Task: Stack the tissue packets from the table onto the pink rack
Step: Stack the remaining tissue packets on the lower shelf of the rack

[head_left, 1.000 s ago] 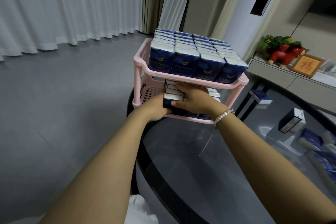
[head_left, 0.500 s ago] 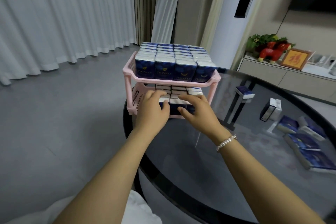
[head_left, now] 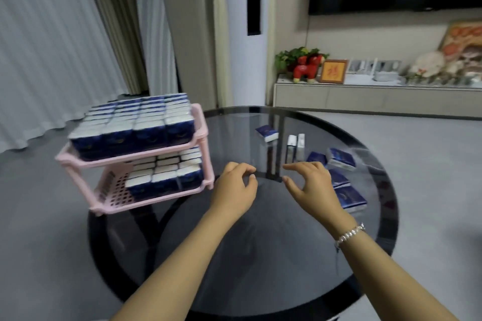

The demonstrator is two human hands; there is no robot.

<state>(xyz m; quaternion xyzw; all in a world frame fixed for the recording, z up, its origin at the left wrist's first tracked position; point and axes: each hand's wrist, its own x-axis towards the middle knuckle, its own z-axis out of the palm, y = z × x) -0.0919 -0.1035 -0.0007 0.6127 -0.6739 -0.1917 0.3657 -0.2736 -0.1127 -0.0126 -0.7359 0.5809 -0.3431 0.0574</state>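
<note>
A: Checking the hands first: left hand (head_left: 236,185) and right hand (head_left: 310,182) both hover over the glass bench (head_left: 260,255), fingers loosely curled, grasping nothing.

B: Confirm packet locations.

A: The pink rack (head_left: 200,135) stands at the bench's left edge. Its upper tier is full; its lower tier holds packets on the right, with bare grid on the left. Loose tissue packets (head_left: 341,159) lie on the bench to the right of and beyond the hands. 2 of them stand upright (head_left: 294,147), and 1 lies apart farther back (head_left: 266,133).

B: Which hand is nearer?

A: The right hand; the closest packets (head_left: 349,197) lie flat just beside it, long axes running roughly away from the person. Judgement: reach right, then carry left to the lower tier.
</note>
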